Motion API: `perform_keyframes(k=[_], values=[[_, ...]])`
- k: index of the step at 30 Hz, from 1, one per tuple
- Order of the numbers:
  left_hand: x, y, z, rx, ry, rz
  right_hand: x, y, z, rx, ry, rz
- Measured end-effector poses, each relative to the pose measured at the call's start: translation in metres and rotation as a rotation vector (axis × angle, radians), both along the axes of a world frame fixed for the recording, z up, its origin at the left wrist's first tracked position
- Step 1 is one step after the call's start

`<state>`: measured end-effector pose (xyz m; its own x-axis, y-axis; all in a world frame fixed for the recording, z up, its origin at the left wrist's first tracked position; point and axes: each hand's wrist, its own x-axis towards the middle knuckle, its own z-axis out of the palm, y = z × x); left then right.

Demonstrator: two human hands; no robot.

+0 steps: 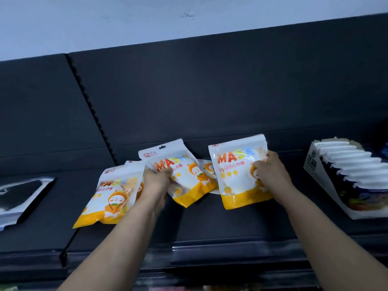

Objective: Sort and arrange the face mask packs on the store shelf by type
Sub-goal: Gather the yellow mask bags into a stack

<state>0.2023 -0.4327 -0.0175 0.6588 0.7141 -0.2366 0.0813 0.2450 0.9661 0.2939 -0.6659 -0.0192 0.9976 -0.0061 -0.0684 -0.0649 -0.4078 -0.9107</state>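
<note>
1. Mask pack (237, 175) just beside the white display box (319, 169), on its near side, is tipped up off the dark shelf (231, 223). The right hand (270, 173) grasps its box-side edge, fingers curled over the printed front.
2. One step further from the box, the left hand (156, 177) clenches a second pack (184, 181) at its far edge and holds it tilted.
3. A third pack (207, 171) peeks out between those two, mostly hidden; I cannot tell how it lies.
4. Further still from the box, a fourth pack (113, 198) of the same orange print lies flat. Farthest from the box is a silver-and-black pouch (19, 196), seemingly another type.
5. Handling, as a judgement: these look light, soft and puffy, with glossy film that may slip. The sealed side seams or the flat top strip with the hang hole should be stiffer and give a surer pinch than the bulging middle.
</note>
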Motion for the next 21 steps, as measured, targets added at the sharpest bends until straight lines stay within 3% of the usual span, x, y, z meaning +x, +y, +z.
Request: perform_keyframes(k=[3, 8, 12, 17, 21], values=[[0.011, -0.016, -0.022, -0.024, 0.039, -0.062, -0.001, -0.005, -0.001, 0.225, 0.062, -0.021], [0.021, -0.035, -0.046, -0.097, 0.081, -0.069, -0.003, -0.002, -0.010, 0.187, 0.100, 0.040], [0.023, -0.033, -0.046, -0.035, 0.104, -0.053, -0.001, 0.000, -0.014, 0.152, 0.102, 0.099], [0.013, -0.017, -0.029, 0.276, 0.021, 0.099, 0.003, 0.018, -0.010, -0.006, 0.002, 0.250], [-0.004, -0.015, -0.018, 0.679, 0.067, 0.003, 0.002, 0.049, -0.012, -0.194, -0.140, 0.410]])
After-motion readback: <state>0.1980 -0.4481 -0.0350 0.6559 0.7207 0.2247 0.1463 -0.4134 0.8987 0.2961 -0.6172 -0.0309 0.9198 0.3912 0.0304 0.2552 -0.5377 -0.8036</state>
